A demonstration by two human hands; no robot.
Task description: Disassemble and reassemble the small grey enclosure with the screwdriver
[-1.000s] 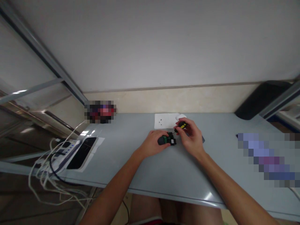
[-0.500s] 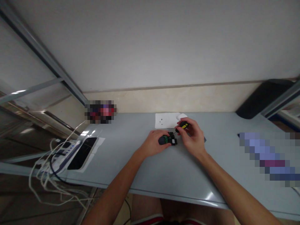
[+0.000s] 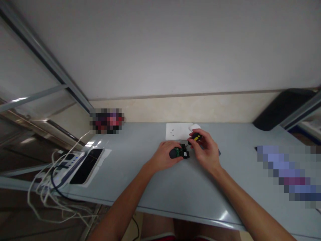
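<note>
Across the grey desk (image 3: 120, 182), I see a phone (image 3: 87, 166) at left, then my left hand (image 3: 164, 156), fingers wrapped round a black gadget (image 3: 185, 154) mid-desk, and my right hand (image 3: 207, 152), fingers pinching a screwdriver (image 3: 196, 137), its tip at the gadget.

- The left hand (image 3: 165, 157) grips a small dark gadget (image 3: 185, 154) with a green circuit board showing, on or just above the gray table (image 3: 135, 144).
- The right hand (image 3: 207, 150) pinches a black-and-yellow screwdriver (image 3: 196, 137), its tip slanting down to the gadget; whether they touch is too small to tell.
- Just behind the hands lies white paper (image 3: 181, 134) with a few dark specks on it and a white object (image 3: 194, 127) at its right end.
- At the left, a black phone (image 3: 86, 167) lies beside a power strip (image 3: 71, 164) and tangled cables (image 3: 30, 207).
- A black roll (image 3: 281, 110) leans at the far right.
</note>
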